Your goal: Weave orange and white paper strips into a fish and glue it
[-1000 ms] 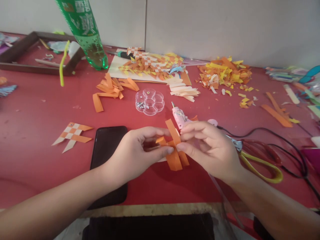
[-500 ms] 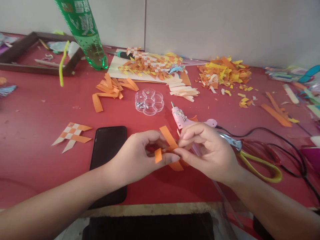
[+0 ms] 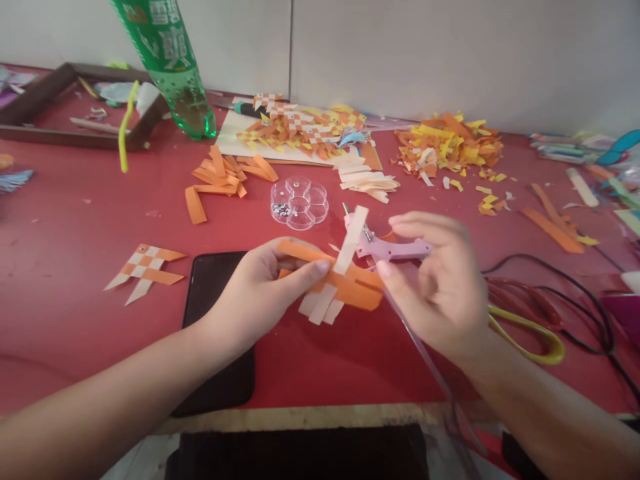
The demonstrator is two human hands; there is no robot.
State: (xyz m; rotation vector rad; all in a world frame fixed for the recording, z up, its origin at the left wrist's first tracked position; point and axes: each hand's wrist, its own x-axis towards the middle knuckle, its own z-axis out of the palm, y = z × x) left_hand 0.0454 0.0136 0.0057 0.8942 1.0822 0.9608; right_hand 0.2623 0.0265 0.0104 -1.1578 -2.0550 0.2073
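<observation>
Between thumb and fingers, my left hand (image 3: 273,283) pinches a weaving of orange and cream paper strips (image 3: 350,287) above the red table. One cream strip sticks up from it and several cream ends hang below. My right hand (image 3: 435,280) is just to the right, thumb and fingers apart and holding nothing; its thumb tip is close to the orange ends, and I cannot tell whether it touches them. Behind the weaving lies a pink glue gun (image 3: 395,250). A finished woven paper fish (image 3: 145,267), checkered orange and cream, lies at the left beside a black phone (image 3: 215,293), partly under my left arm.
Farther back are folded orange strips (image 3: 220,177), a clear flower-shaped box (image 3: 299,203), cream strips (image 3: 367,180), a pile of paper scraps (image 3: 450,147) and a green bottle (image 3: 175,73). Yellow-handled scissors (image 3: 530,337) and a black cable (image 3: 603,327) lie at the right.
The paper weaving has been turned over, so its cream strips now show. My right hand has let go of it and opened, moving slightly right.
</observation>
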